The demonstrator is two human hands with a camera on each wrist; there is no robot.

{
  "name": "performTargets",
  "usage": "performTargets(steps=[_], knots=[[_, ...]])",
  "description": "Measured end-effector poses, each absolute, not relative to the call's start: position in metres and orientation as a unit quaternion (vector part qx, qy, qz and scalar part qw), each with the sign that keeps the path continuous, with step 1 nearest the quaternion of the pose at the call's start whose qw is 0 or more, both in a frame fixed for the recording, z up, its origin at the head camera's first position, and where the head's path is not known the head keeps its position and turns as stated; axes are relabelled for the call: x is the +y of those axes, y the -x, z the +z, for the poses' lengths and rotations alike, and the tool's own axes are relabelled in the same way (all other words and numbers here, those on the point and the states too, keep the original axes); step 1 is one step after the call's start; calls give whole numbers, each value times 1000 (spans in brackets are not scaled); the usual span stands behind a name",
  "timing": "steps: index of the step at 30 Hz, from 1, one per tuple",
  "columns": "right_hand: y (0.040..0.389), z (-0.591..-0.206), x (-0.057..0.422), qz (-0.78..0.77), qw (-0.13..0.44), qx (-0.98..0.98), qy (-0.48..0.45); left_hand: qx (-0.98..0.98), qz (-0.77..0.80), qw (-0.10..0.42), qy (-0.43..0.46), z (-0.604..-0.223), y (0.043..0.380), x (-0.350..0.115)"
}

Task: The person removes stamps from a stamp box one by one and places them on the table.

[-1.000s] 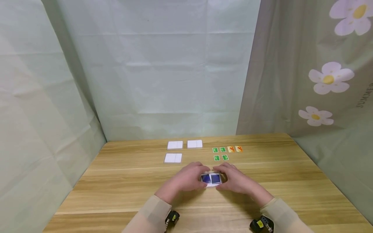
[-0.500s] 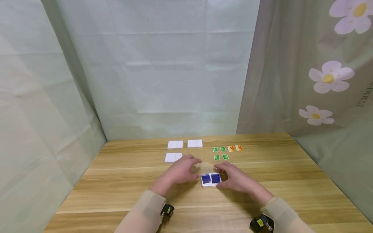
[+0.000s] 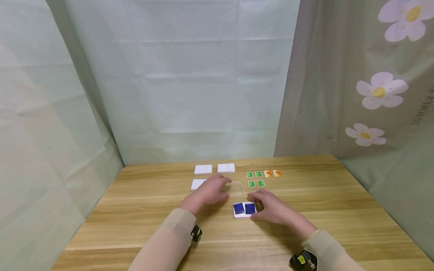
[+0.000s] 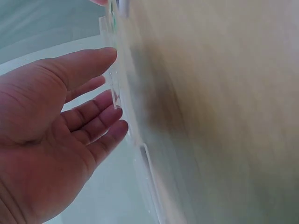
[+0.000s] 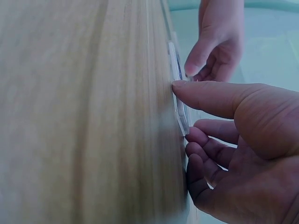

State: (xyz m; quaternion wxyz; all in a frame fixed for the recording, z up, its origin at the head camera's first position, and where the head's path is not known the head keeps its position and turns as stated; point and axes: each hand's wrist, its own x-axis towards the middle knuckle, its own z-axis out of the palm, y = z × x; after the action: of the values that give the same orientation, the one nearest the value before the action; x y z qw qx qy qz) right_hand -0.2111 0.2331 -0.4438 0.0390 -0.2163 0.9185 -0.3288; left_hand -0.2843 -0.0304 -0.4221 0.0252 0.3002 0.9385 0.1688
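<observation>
A white case base with two dark blue square pieces lies on the table in the head view. My right hand grips its right end; in the right wrist view the thumb and fingertips touch the opposite edges of the case. Farther back and left, my left hand holds a clear plastic cover by its left end, low over the wood. Seen from the left wrist, the cover stands edge-on between the thumb and fingers. Whether it touches the table cannot be told.
Two white cases lie at the back; another white case is partly behind my left hand. Several green square pieces and two orange ones lie at back right. Curtains surround the table.
My left hand has lifted the clear cover off the white case and moved it back and left. My right hand stays at the case's right end.
</observation>
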Motion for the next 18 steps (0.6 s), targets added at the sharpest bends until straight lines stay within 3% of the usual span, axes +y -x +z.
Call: performTargets(steps=[18], knots=[[210,-444,231,-330,41,919,210,936,172,29,-306,-445,308,-32]])
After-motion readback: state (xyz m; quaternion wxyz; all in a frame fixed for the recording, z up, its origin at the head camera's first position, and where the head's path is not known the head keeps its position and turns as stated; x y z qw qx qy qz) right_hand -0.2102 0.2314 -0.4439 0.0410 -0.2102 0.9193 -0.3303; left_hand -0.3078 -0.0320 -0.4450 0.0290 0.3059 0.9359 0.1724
